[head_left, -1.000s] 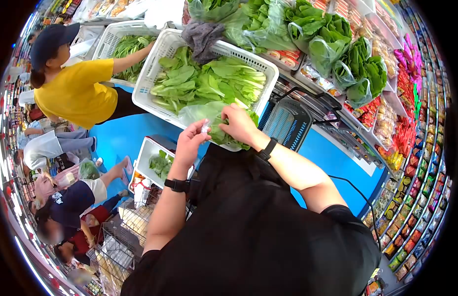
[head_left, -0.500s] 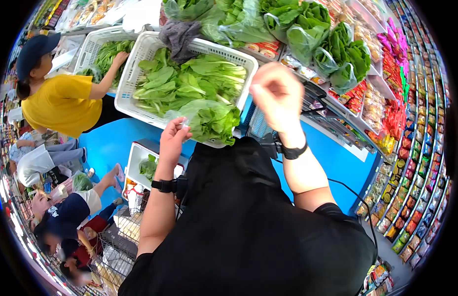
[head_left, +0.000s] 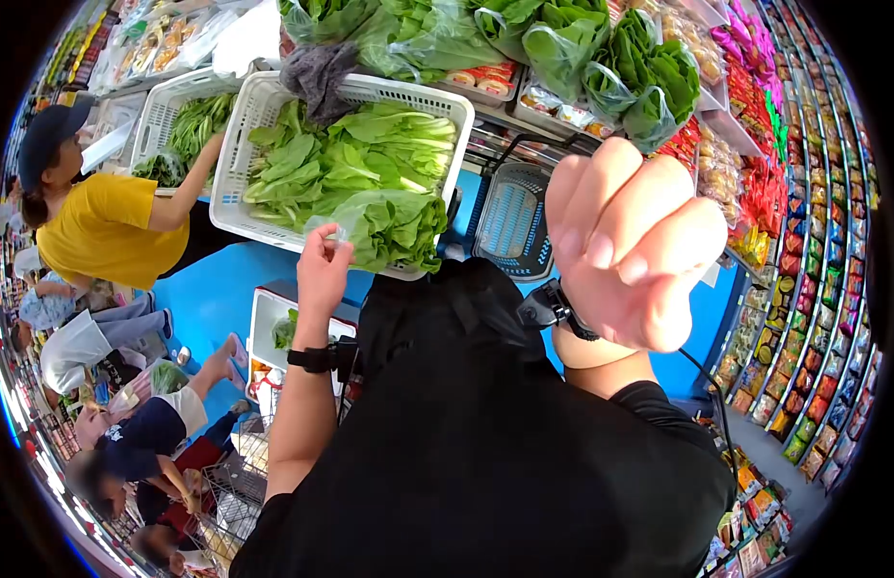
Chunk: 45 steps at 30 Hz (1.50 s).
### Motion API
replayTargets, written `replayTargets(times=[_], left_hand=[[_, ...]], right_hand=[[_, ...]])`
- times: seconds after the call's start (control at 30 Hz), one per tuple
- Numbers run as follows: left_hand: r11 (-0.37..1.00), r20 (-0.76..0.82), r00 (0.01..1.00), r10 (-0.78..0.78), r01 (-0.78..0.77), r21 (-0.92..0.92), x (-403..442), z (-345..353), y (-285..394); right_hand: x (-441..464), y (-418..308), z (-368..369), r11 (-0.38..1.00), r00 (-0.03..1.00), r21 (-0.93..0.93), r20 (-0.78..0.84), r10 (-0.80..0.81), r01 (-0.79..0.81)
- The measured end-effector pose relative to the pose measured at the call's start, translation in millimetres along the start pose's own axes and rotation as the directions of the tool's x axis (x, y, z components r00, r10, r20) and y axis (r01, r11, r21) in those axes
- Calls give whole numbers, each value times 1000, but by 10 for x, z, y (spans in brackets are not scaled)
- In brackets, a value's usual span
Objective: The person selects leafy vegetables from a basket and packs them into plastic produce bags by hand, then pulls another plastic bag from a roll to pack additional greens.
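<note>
My left hand (head_left: 323,262) pinches the edge of a clear plastic bag (head_left: 343,223) holding a bunch of leafy greens (head_left: 394,229). That bag rests at the near corner of a white plastic crate (head_left: 237,154), over loose leafy greens (head_left: 346,149) lying inside. Close to the camera, my right hand (head_left: 639,246) is raised to the right of the crate with its fingers curled closed. Whether anything sits inside those fingers is hidden. A dark grey cloth (head_left: 317,82) hangs over the crate's far rim.
A person in a yellow top (head_left: 115,229) reaches into another white crate (head_left: 163,101) at left. Bagged greens (head_left: 567,48) line the display behind. A dark shopping basket (head_left: 514,217) stands right of my crate; a white box (head_left: 259,328) and a wire cart (head_left: 237,496) are lower left.
My right hand has moved from beside the crate to the right and closer to the camera, fingers curled. My left hand stays at the bag's edge. The view has shifted slightly.
</note>
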<state>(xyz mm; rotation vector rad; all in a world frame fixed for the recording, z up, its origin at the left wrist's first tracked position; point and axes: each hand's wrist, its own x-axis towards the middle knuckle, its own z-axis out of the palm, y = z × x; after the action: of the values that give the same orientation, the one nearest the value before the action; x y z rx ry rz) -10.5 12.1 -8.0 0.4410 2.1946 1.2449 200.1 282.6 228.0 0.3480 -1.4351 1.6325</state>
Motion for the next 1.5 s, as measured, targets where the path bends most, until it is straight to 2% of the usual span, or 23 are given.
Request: replayTargets(times=[0.1,0.13,0.17,0.27,0.33,0.4,0.43,0.47,0.53,0.6,0.67,0.73,0.8,0.83,0.87,0.93,0.97,1.07,1.1,1.13,1.2,1.33,1.5], left_hand=[[997,-14,1000,-23,24,76,-25,-55,57],[990,-10,999,-50,51,130,-30,-73,63],[990,-17,999,-51,52,128,-36,-85,58],[985,5,997,-80,78,153,-89,-99,73],[980,42,994,-100,91,178,-120,-114,170],[983,42,992,-116,109,149,-105,-151,93],[984,59,990,-128,119,133,-109,-171,93],[985,77,987,-139,129,115,-107,-188,99],[982,105,979,-177,168,85,-109,-239,168],[977,135,968,-212,206,55,-100,-293,139],[981,185,964,-193,191,29,-79,-334,38],[978,193,960,-201,186,93,-52,-417,5],[991,160,979,-124,114,67,-32,-478,35],[989,132,981,-145,142,31,-9,-516,20],[988,129,980,-153,151,25,27,-569,-16],[986,116,980,-164,165,0,109,-656,-99],[985,117,978,-171,173,-8,157,-697,-137],[975,134,971,-199,210,-73,299,-832,-249],[972,148,968,-200,216,-95,340,-877,-285],[968,162,966,-201,221,-116,379,-915,-315],[962,157,964,-214,236,-138,443,-967,-362],[955,170,960,-222,249,-164,580,-990,-457],[959,213,956,-201,237,-157,741,-1014,-475]], right_hand=[[-31,301,-42,993,989,-113,-146,0,-16],[-82,503,-115,982,982,-177,-188,24,-58],[-166,747,-240,918,966,-340,-220,135,-206],[-610,1612,-702,444,787,-682,-329,522,-580],[-976,2092,-826,317,642,-666,-318,697,-675],[-1317,2427,-881,150,680,-891,-209,703,-429],[-1357,2489,-877,166,598,-833,-226,769,-528],[-1375,2583,-871,166,594,-834,-220,774,-526],[-1374,2804,-873,101,427,-752,-253,868,-651],[-1356,3041,-869,109,454,-766,-255,854,-634],[-1309,3328,-896,-83,343,-855,-293,893,-513],[-1393,3753,-1037,-119,332,-896,-278,901,-429],[-1350,4064,-1090,-156,140,-979,-174,975,-130],[-1384,4169,-1130,-150,223,-977,-181,958,-150],[-1386,4309,-1167,-182,203,-982,-187,961,-42],[-1284,4394,-1147,-246,248,-969,-244,937,-26],[-1218,4399,-1187,-304,158,-942,-324,933,-139],[-1497,4788,-1516,-359,159,-928,-372,915,-102],[-1358,4763,-1464,-320,70,-947,-319,945,3],[-1305,4751,-1405,-321,64,-947,-319,945,9],[-1254,4674,-1239,-437,92,-881,-458,884,-181],[-1230,4641,-1077,-366,188,-922,-385,904,-127],[-1217,4721,-1191,-441,103,-895,-446,889,-65]])
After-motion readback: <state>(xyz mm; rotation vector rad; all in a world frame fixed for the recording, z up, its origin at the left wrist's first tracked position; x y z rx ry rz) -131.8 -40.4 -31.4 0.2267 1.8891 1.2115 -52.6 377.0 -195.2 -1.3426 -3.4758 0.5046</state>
